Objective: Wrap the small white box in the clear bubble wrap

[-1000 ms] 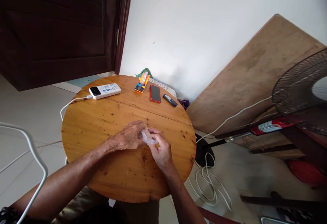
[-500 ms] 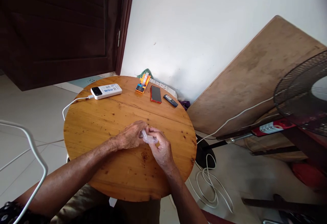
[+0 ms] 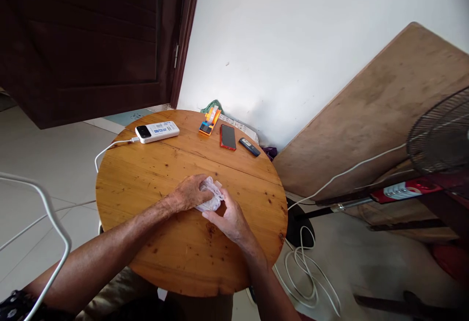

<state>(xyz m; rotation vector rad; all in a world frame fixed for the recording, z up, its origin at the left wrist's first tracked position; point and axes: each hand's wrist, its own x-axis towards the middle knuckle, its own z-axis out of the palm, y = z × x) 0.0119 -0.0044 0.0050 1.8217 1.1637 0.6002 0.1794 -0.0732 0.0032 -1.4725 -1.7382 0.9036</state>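
Observation:
A crumpled, see-through plastic bag (image 3: 211, 201) lies between my hands over the middle of the round wooden table (image 3: 139, 179). From the left, my left hand (image 3: 192, 191) has its fingers closed on the bag's upper left part. On the other side, my right hand (image 3: 232, 217) pinches the bag's right edge with its fingertips, while the thumb lies along the near side. A small pale flap sticks up at the bag's far edge. Whether anything is inside the bag I cannot tell.
Along the table's far side are a white power bank (image 3: 159, 132) with a cable plugged in, an orange tape dispenser (image 3: 210, 120), a red-edged phone (image 3: 227, 137) and a dark remote-like device (image 3: 249, 146). A fan (image 3: 439, 135) stands at right, near looped white cable (image 3: 304, 282) on the floor.
The plastic, earlier bunched small between my fingers, is now spread wider. My right hand's fingers have opened out along its edge. The whole view has shifted slightly.

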